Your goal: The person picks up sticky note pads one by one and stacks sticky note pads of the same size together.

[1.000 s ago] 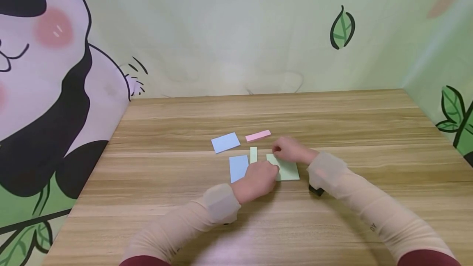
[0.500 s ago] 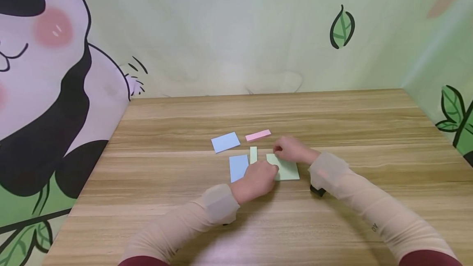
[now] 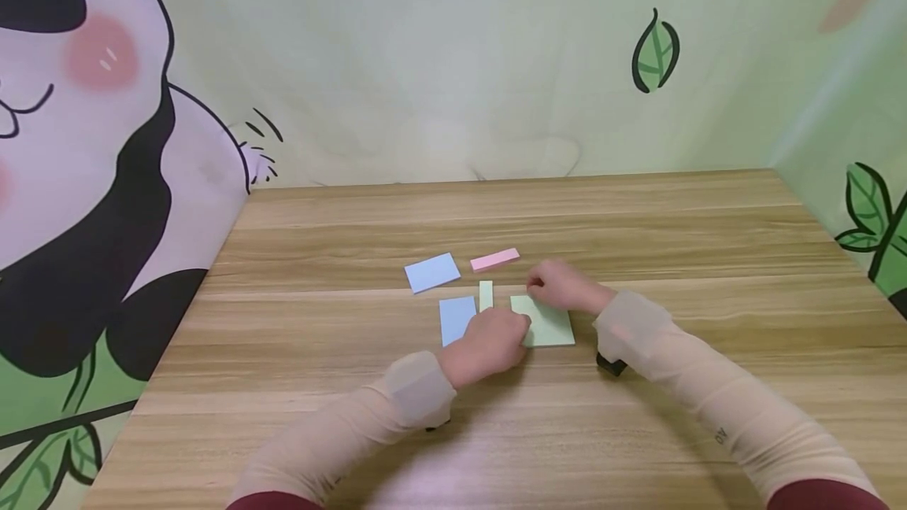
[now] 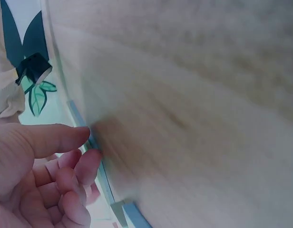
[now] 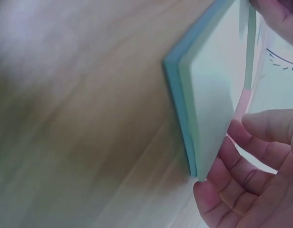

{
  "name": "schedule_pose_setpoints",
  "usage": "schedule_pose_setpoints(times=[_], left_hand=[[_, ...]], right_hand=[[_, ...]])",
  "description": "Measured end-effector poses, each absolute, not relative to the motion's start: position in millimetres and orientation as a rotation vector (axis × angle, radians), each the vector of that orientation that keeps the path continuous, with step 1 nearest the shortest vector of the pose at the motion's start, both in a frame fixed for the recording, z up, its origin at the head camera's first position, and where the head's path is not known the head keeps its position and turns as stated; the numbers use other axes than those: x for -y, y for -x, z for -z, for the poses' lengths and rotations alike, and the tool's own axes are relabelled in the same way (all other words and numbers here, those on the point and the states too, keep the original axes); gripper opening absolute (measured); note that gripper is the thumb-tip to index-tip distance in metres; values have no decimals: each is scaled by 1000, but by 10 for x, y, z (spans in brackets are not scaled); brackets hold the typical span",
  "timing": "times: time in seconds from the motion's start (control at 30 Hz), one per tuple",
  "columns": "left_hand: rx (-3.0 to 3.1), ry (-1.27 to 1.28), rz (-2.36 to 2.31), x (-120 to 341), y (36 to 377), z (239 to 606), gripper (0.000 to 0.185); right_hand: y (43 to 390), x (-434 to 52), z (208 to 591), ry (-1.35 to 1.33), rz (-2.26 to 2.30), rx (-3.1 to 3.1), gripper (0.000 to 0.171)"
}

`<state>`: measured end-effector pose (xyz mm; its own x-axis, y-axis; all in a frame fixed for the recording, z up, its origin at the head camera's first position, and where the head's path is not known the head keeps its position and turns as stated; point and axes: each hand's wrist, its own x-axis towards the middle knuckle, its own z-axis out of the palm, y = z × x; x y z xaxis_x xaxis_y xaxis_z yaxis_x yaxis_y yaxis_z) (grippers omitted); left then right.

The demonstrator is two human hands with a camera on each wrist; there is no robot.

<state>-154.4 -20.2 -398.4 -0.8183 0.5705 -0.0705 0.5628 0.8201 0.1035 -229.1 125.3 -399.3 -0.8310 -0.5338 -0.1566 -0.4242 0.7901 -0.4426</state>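
A pale green square sticky note pad (image 3: pixel 551 327) lies on the table. The right wrist view shows a blue pad (image 5: pixel 179 111) stacked under it, their edges nearly lined up. At the stack's left edge, my left hand (image 3: pixel 490 339) has curled fingers, with thumb (image 4: pixel 73 137) and index fingertip close together against the side. My right hand (image 3: pixel 563 286) holds the far right side with bent fingers, fingertips (image 5: pixel 209 192) against the corner. Partly behind the left hand lie a blue rectangular pad (image 3: pixel 455 316) and a narrow green strip pad (image 3: pixel 485 294).
Farther back on the wooden table (image 3: pixel 340 219) lie another blue rectangular pad (image 3: pixel 433 273) and a narrow pink strip pad (image 3: pixel 495 260). A wall printed with a panda (image 3: pixel 205 136) and leaves stands behind and beside the table.
My left hand has shifted slightly to the left and my right hand slightly to the right. The green pad and the other pads stay in place.
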Motion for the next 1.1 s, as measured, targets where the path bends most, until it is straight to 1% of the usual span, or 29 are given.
schedule_pose_setpoints(times=[0.1, 0.3, 0.5, 0.83, 1.1], left_hand=[[-2874, -834, -155, 227, 1555, 3970, 11], [-2849, -739, -163, 235, 1553, 3968, 21], [-2841, -741, -181, 221, 1556, 3986, 20], [-2850, -722, -197, 219, 1545, 3981, 20], [-2850, -701, -194, 219, 1537, 3965, 20]], right_hand=[[2301, -1300, 3997, 710, 587, -2723, 16], [2330, -1365, 4017, 745, 586, -2712, 17], [2329, -1372, 3995, 738, 547, -2681, 11], [2293, -1359, 3961, 739, 513, -2685, 10], [2277, -1337, 3975, 703, 529, -2693, 12]])
